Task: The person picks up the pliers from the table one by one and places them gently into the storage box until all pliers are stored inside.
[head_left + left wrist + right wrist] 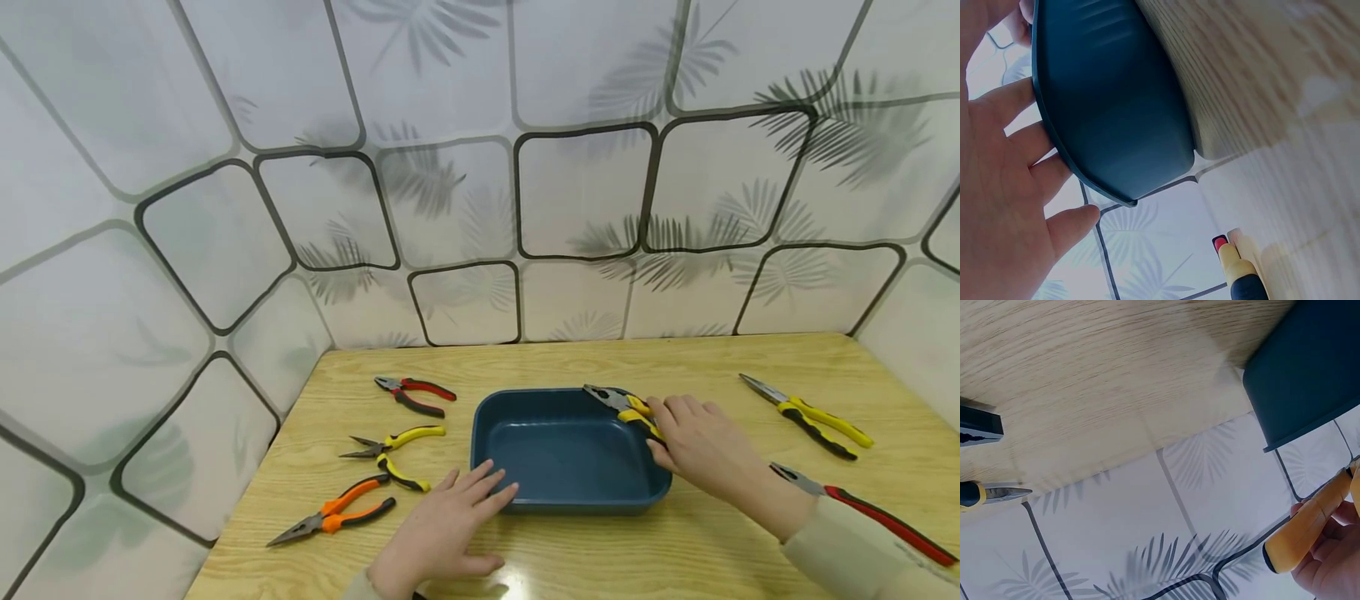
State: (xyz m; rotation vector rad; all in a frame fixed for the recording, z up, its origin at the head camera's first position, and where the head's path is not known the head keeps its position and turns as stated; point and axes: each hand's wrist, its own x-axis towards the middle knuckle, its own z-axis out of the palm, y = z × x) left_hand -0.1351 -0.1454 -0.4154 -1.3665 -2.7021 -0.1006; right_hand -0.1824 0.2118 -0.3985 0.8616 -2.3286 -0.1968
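Note:
My right hand [697,446] grips a pair of combination pliers [628,408] with yellow-and-black handles, holding it over the far right corner of a dark blue rectangular tray [570,462]. Its metal nose points left, above the back rim. One yellow handle [1307,531] sticks out of the hand [1338,550] in the right wrist view. At the tray's near left corner, my left hand [450,525] lies with spread fingers at the rim. The left wrist view has these fairly straight fingers [1032,140] against the tray's edge [1060,153].
Left of the tray lie red-and-black pliers [429,387], yellow-handled needle-nose pliers [414,434] and orange-and-black long-nose pliers [332,522]. To the right are yellow-and-black long-nose pliers [797,407] and red-handled pliers [885,512], partly behind my right sleeve. A patterned cloth wall [465,300] stands behind the wooden table.

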